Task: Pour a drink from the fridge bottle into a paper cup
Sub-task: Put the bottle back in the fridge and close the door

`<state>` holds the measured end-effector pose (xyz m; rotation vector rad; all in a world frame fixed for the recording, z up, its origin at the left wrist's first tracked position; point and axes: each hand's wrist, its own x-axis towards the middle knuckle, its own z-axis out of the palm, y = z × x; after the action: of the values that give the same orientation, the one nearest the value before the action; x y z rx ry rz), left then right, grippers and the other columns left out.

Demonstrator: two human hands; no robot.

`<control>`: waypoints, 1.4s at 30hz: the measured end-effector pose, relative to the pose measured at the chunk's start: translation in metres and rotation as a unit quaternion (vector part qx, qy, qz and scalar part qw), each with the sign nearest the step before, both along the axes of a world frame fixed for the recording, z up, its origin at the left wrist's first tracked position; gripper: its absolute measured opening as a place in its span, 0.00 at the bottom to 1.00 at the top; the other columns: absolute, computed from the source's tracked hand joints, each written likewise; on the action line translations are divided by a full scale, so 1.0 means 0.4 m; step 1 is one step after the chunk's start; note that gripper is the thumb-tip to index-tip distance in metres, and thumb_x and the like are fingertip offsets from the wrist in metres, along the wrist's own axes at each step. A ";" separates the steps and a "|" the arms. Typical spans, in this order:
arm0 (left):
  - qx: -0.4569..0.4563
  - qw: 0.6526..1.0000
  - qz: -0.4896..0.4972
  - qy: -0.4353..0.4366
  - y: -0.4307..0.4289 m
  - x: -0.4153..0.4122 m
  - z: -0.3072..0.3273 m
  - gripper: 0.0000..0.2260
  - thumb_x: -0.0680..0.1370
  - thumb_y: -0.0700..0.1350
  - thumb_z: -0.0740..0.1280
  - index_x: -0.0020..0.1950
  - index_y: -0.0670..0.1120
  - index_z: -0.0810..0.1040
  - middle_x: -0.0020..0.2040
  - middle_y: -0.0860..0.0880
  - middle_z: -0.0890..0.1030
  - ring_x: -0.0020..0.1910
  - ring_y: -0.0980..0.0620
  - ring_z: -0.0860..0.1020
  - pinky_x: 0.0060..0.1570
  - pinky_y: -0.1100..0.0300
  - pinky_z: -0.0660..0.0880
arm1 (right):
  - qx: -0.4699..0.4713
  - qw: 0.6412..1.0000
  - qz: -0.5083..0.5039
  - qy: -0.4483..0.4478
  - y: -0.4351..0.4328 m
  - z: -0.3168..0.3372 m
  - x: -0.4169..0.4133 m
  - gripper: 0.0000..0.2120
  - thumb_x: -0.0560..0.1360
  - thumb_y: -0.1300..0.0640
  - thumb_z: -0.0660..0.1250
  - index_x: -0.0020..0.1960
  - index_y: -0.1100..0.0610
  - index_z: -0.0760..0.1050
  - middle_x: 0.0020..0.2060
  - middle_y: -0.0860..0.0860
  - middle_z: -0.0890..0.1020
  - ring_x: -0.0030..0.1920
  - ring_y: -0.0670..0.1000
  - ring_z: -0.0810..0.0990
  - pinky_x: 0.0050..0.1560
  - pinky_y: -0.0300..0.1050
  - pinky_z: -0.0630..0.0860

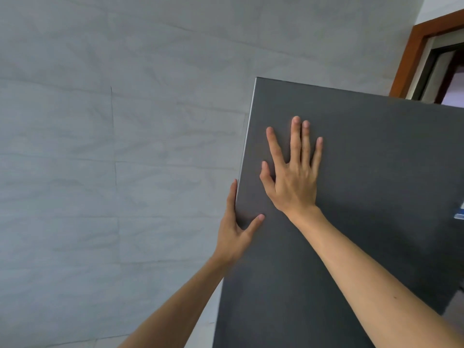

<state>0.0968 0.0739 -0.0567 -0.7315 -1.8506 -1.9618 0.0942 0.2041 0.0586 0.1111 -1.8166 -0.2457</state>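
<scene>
A dark grey fridge door (364,172) fills the right half of the head view, its left edge trimmed in silver. My left hand (234,229) grips that left edge, fingers hidden behind it and thumb lying on the front face. My right hand (292,172) rests flat on the door's front, fingers spread and pointing up. No bottle and no paper cup are in view; the fridge's inside is hidden.
A pale grey tiled wall (113,159) stands close behind and to the left of the fridge. A brown wooden door frame (411,51) with a dark opening shows at the upper right. A small blue and white label (459,213) sits at the door's right edge.
</scene>
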 end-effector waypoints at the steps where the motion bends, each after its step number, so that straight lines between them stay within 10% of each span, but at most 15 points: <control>1: -0.003 1.000 0.000 0.000 0.002 -0.013 -0.001 0.41 0.76 0.48 0.73 0.81 0.59 0.51 0.75 0.67 0.64 0.74 0.62 0.67 0.72 0.48 0.69 | 0.000 1.000 -0.002 0.002 0.002 -0.001 -0.012 0.29 0.80 0.47 0.57 0.79 0.50 0.57 0.78 0.64 0.55 0.78 0.63 0.52 0.75 0.68 0.51; 42: -0.069 0.997 -0.032 0.000 0.030 -0.248 0.013 0.39 0.76 0.49 0.74 0.80 0.58 0.55 0.74 0.61 0.68 0.70 0.63 0.70 0.69 0.52 0.72 | 0.001 0.988 -0.125 -0.095 0.017 0.000 -0.169 0.36 0.77 0.45 0.56 0.81 0.52 0.50 0.78 0.66 0.51 0.78 0.65 0.48 0.74 0.71 0.47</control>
<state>-0.0023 0.0858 -0.0515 -0.8397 -2.0015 -1.8869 0.0266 0.2108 0.0587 -0.0964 -2.0198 -0.4247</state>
